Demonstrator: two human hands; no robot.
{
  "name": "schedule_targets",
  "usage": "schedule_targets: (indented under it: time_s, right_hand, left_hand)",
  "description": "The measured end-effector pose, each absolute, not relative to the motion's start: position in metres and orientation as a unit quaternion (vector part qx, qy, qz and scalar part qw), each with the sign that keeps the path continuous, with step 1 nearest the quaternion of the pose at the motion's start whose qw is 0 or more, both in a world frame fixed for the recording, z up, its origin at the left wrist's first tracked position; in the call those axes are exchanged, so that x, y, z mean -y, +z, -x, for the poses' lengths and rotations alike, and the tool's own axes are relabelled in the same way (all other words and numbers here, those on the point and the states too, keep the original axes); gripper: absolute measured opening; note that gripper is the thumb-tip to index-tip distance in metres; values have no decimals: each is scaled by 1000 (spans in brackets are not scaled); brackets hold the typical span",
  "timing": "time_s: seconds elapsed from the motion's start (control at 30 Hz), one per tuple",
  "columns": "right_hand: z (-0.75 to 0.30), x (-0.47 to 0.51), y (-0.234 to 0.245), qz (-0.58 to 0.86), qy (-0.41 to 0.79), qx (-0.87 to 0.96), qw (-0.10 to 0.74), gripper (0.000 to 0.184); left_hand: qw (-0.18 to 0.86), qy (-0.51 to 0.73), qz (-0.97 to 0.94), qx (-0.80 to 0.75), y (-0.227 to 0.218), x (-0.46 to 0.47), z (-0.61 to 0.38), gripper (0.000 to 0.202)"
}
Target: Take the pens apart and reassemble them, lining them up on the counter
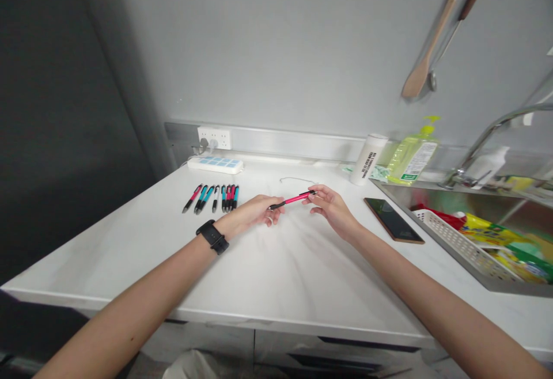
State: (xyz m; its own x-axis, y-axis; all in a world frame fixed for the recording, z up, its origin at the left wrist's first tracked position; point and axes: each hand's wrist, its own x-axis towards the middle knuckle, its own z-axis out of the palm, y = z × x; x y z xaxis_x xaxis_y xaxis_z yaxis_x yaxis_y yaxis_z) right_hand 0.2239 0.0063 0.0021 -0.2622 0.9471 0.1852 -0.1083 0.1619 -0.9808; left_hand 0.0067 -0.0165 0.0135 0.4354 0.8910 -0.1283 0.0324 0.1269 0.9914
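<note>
A pink pen with black ends is held in the air above the white counter, slanting up to the right. My left hand, with a black watch on its wrist, pinches the pen's black grip end. At the other end, by the clip, my right hand closes its fingertips on the pen. Several pens lie side by side on the counter to the left of my hands, among them a pink pen, a teal pen and a white pen.
Behind the pens lies a power strip below a wall socket. To the right are a phone, a white bottle and a soap pump bottle. A sink with a white basket and a faucet borders the counter.
</note>
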Motion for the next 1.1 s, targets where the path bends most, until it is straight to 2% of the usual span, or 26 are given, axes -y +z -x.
schedule_targets:
  time_s: [0.1, 0.27, 0.5, 0.67, 0.77, 0.87, 0.97, 1.1]
  right_hand:
    - [-223, -6, 1, 344, 541, 590, 492, 30]
    - [-222, -6, 0, 335, 543, 589, 496, 29]
    - [-216, -3, 0, 327, 511, 581, 543, 31]
    - [-219, -5, 1, 350, 509, 558, 554, 28]
    - [-223, -10, -1, 381, 507, 536, 557, 27]
    - [-227, -18, -6, 418, 498, 522, 552, 26]
    - [-230, -27, -12, 455, 471, 534, 534, 25]
    - [-232, -36, -21, 480, 388, 601, 508, 25]
  left_hand:
    - [649, 333, -553, -403, 12, 17, -6, 35]
    - [600, 371, -584, -402, 12, 18, -3, 29]
    - [628, 325, -586, -397, 17, 21, -8, 32]
    - [606, 311, -601, -418, 18, 22, -8, 26]
    - [516, 289, -654, -472, 13, 19, -5, 17]
    - [327, 258, -736, -534, 7, 17, -2, 8]
    - [136, 203, -799, -550, 4, 19, 0, 10]
    - [22, 95, -832, -546, 5, 22, -1, 15]
